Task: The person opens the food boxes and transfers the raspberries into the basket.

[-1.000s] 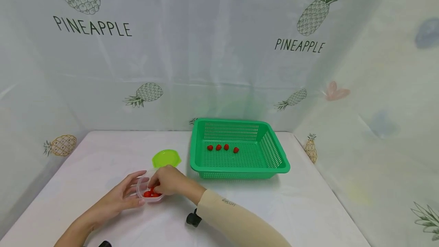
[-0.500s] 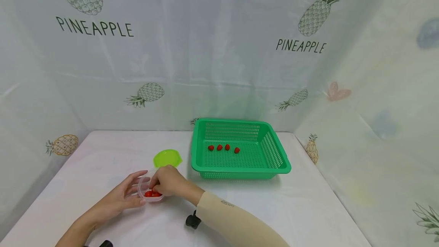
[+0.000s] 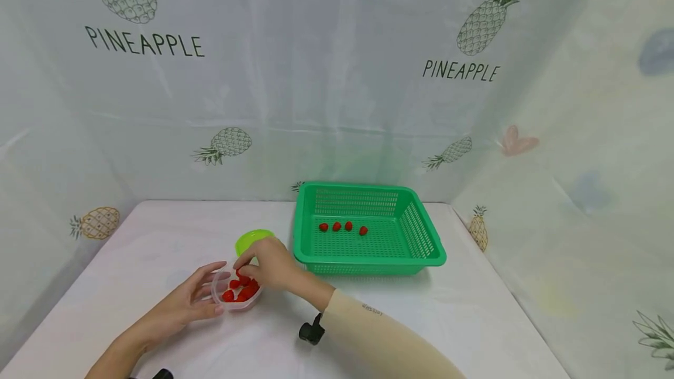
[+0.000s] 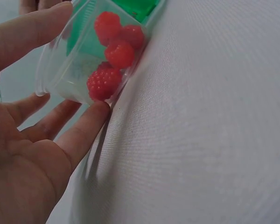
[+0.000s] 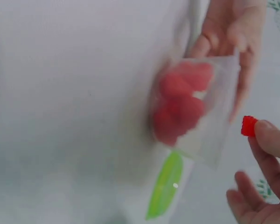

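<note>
A clear plastic tub (image 3: 241, 307) with several raspberries (image 4: 104, 84) in it stands on the white table, left of the middle. My left hand (image 3: 191, 299) holds its left side, the thumb on one side and the fingers on the other. Just above the tub's opening, my right hand (image 3: 272, 264) pinches a raspberry (image 5: 248, 126) between thumb and finger, clear of those inside. Behind the tub lies a lime-green lid (image 3: 247, 240), partly covered by the right hand in the head view.
A green slotted basket (image 3: 368, 262) stands right of the tub, with several raspberries (image 3: 337, 226) in a row on its floor. A pineapple-print sheet (image 3: 337, 86) hangs behind the table. A black wrist camera (image 3: 312, 332) hangs under the right forearm.
My right hand has risen out of the tub, slightly up and to the right, with a raspberry in its pinch. More raspberries in the tub now show. The left hand stays in place.
</note>
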`<state>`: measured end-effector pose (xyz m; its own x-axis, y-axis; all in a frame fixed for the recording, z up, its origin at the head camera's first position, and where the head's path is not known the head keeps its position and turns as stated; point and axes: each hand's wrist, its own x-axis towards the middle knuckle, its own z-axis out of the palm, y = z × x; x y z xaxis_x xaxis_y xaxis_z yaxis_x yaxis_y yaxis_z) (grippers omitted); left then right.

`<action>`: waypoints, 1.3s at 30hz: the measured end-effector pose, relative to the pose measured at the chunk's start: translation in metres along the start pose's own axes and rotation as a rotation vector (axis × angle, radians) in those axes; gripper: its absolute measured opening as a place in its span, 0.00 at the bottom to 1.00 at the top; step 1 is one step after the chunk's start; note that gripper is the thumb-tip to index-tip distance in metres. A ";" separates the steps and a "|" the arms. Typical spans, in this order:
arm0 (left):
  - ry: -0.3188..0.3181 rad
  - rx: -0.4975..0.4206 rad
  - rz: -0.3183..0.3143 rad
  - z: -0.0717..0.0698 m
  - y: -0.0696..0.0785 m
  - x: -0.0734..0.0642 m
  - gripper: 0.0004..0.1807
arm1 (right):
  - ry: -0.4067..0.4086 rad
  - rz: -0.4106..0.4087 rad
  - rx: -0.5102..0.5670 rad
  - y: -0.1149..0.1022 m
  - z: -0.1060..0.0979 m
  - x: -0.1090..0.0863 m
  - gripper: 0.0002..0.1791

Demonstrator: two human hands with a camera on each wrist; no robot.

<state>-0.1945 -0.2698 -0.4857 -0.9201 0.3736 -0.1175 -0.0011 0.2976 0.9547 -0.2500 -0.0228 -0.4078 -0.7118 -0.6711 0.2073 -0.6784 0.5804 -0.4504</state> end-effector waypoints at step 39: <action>0.020 0.023 -0.040 0.001 0.003 -0.001 0.50 | 0.241 0.393 0.057 0.216 -0.149 -0.108 0.11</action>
<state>-0.1931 -0.2683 -0.4835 -0.9270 0.3439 -0.1495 -0.0287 0.3324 0.9427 -0.3464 0.2437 -0.3979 -0.9394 -0.2756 0.2041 -0.3428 0.7385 -0.5806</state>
